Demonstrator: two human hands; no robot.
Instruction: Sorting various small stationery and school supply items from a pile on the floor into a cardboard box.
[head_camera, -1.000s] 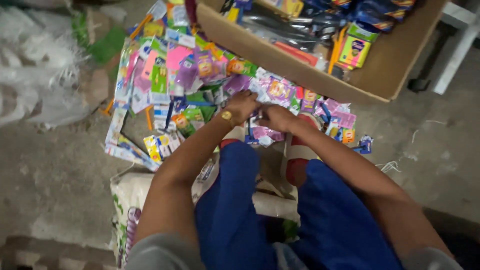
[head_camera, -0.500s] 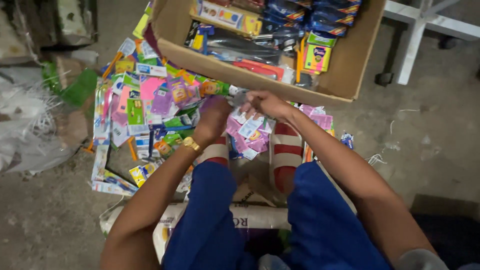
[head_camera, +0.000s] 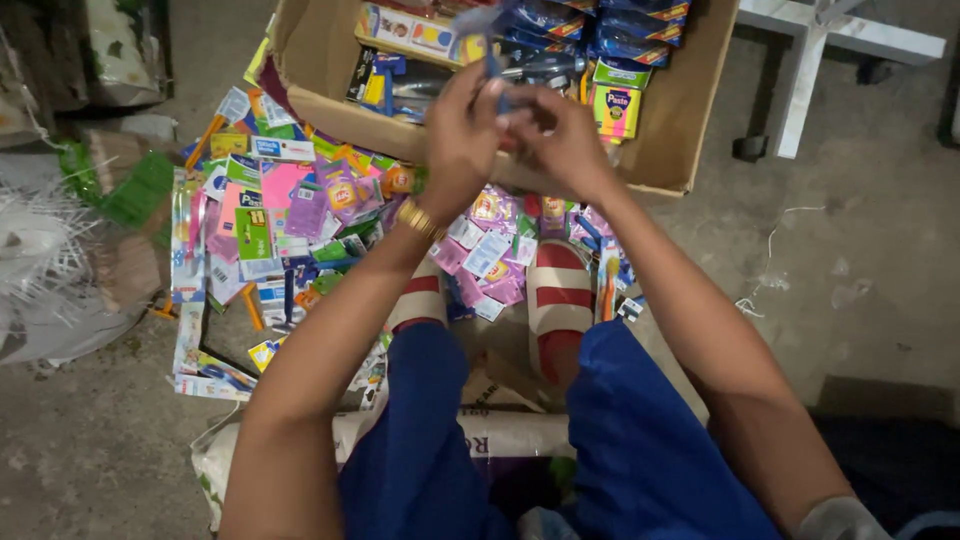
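Both my hands are raised together over the near wall of a cardboard box (head_camera: 672, 140). My left hand (head_camera: 458, 135), with a gold bracelet at the wrist, and my right hand (head_camera: 562, 140) pinch a small blue blister packet (head_camera: 487, 28), which is blurred. Inside the box lie blue packets (head_camera: 630, 22), a green-and-yellow carton (head_camera: 617, 105) and other carded items. On the floor in front of the box spreads a pile of colourful carded packets (head_camera: 290, 205). My feet in red-and-white striped slippers (head_camera: 560, 300) rest among them.
A white frame leg (head_camera: 805, 75) stands on the concrete floor at the upper right. Crumpled plastic bags and white strips (head_camera: 45, 255) lie at the left. A printed white sack (head_camera: 480, 435) lies under my knees.
My hands have risen from the pile of packets by my feet up to the box's front wall, now holding a blue packet between them.
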